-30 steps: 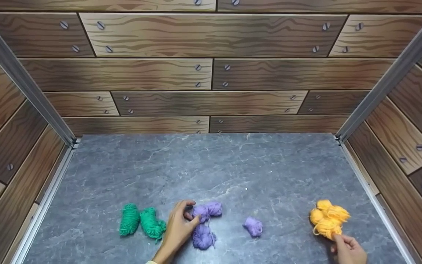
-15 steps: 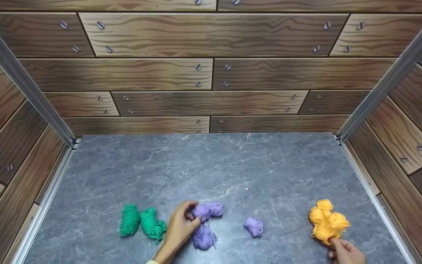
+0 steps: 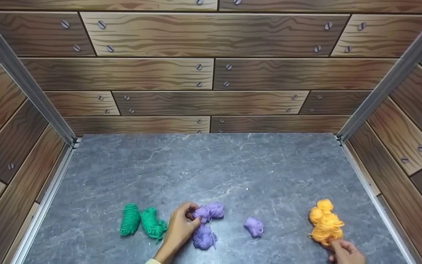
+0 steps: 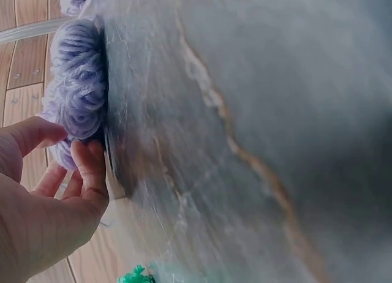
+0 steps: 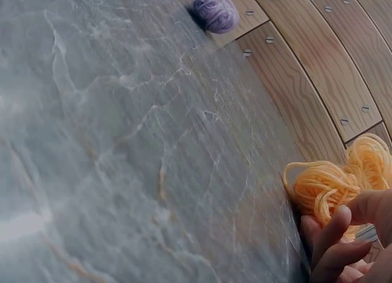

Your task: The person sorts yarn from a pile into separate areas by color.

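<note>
Some purple yarn (image 3: pixel 202 214) and yellow yarn (image 3: pixel 326 223) lie on the desk (image 3: pixel 141 165), pinched by your left hand (image 3: pixel 178 224) and right hand (image 3: pixel 345 252) respectively; expect light, soft bundles, best held at wound middles.

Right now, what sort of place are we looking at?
Likely a purpose-built booth or test bay, not an ordinary room: a grey marble-patterned tabletop, walls in a wood-plank pattern on three sides, and metal posts at the back corners.
</note>
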A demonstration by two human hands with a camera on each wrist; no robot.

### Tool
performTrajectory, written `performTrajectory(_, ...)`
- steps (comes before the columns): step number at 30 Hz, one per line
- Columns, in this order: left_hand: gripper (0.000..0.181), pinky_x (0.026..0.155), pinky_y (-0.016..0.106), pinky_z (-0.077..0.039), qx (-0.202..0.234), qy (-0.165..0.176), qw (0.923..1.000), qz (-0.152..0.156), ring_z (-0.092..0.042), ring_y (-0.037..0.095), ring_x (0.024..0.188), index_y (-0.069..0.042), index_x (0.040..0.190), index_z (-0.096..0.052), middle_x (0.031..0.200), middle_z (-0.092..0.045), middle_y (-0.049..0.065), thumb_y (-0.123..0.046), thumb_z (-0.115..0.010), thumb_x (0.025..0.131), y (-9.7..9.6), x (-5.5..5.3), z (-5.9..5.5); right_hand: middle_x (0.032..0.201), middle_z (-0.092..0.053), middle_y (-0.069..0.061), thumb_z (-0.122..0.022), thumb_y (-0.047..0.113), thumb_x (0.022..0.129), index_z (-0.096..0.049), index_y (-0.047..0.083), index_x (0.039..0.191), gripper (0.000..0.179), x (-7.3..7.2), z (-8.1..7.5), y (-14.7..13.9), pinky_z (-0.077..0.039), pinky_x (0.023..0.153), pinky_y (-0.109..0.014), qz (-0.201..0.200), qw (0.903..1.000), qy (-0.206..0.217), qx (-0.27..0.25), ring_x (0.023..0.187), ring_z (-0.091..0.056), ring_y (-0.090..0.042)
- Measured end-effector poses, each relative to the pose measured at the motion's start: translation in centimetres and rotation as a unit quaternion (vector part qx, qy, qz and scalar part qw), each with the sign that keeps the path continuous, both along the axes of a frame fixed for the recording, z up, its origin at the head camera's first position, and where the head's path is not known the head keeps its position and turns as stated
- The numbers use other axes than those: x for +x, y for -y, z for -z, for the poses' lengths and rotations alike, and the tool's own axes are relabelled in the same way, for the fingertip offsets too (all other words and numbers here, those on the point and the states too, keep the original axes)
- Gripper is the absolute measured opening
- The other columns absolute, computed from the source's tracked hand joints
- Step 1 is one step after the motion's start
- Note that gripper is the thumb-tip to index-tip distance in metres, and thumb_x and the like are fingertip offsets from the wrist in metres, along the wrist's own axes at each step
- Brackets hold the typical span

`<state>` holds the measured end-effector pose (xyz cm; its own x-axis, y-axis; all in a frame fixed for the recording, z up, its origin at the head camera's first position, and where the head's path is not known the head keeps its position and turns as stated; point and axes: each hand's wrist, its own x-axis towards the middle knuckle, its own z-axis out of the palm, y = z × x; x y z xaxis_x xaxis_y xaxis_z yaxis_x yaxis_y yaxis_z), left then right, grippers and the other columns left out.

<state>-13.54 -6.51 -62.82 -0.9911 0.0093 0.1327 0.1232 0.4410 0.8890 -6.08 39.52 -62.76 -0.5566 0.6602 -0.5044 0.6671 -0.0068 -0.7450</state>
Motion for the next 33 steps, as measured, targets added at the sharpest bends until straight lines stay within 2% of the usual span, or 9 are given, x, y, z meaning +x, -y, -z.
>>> performTrajectory(7, 0.024, 0.062, 0.019, -0.051, 0.008, 0.007, 0.9999, 0.003, -0.061, 0.006, 0.068, -0.011, 0.094, -0.072, 0.085, -0.067, -0.001, 0.003, -0.074, 0.074, -0.1, -0.1, -0.1, 0.063, -0.064, 0.006, -0.064, 0.03, 0.09, -0.059, 0.001, 0.109, 0.036, 0.2, -0.1, 0.0, -0.048, 0.05, -0.035, 0.007, 0.9998, -0.009, -0.014, 0.056, -0.059, -0.017)
performTrajectory(11, 0.023, 0.061, 0.019, -0.051, 0.018, 0.01, 0.9998, 0.002, -0.06, 0.005, 0.067, -0.011, 0.093, -0.071, 0.083, -0.068, 0.0, 0.002, -0.074, 0.075, -0.1, 0.0, -0.1, 0.059, -0.065, 0.012, -0.06, 0.028, 0.093, -0.059, 0.004, 0.101, 0.025, 0.3, -0.1, 0.1, -0.048, 0.048, -0.032, 0.02, 0.9991, -0.033, -0.019, 0.052, -0.059, -0.016)
performTrajectory(14, 0.022, 0.06, 0.019, -0.051, 0.025, 0.012, 0.9996, 0.001, -0.06, 0.005, 0.066, -0.011, 0.094, -0.071, 0.08, -0.068, 0.001, 0.002, -0.074, 0.076, -0.1, 0.0, -0.1, 0.056, -0.063, 0.018, -0.058, 0.028, 0.096, -0.06, 0.008, 0.096, 0.02, 0.3, -0.1, 0.2, -0.047, 0.047, -0.03, 0.029, 0.9986, -0.045, -0.006, 0.05, -0.058, -0.013)
performTrajectory(19, 0.021, 0.061, 0.019, -0.051, 0.022, 0.011, 0.9997, -0.005, -0.062, 0.006, 0.067, -0.011, 0.097, -0.071, 0.082, -0.069, 0.0, 0.001, -0.074, 0.08, -0.2, -0.1, -0.2, 0.054, -0.058, 0.024, -0.06, 0.026, 0.097, -0.063, 0.007, 0.101, 0.02, 0.3, -0.2, 0.3, -0.044, 0.049, -0.026, 0.046, 0.9971, -0.055, 0.026, 0.051, -0.055, -0.01)
performTrajectory(27, 0.02, 0.061, 0.02, -0.051, 0.028, 0.009, 0.9995, -0.01, -0.06, 0.006, 0.066, -0.011, 0.097, -0.071, 0.081, -0.068, 0.0, 0.0, -0.075, 0.081, -0.5, -0.4, -0.6, 0.06, -0.056, 0.018, -0.061, 0.028, 0.096, -0.064, 0.002, 0.111, 0.031, 0.4, -0.8, 0.3, -0.043, 0.052, -0.026, 0.061, 0.9945, -0.046, 0.071, 0.053, -0.053, -0.008)
performTrajectory(33, 0.021, 0.06, 0.019, -0.05, 0.047, 0.006, 0.9988, -0.013, -0.062, 0.008, 0.066, -0.01, 0.098, -0.071, 0.079, -0.068, 0.001, 0.001, -0.075, 0.081, -0.4, -0.5, -0.7, 0.061, -0.051, 0.024, -0.063, 0.025, 0.097, -0.063, 0.004, 0.111, 0.026, 0.4, -1.2, 1.1, -0.043, 0.052, -0.018, 0.067, 0.9872, -0.097, 0.107, 0.055, -0.052, -0.002)
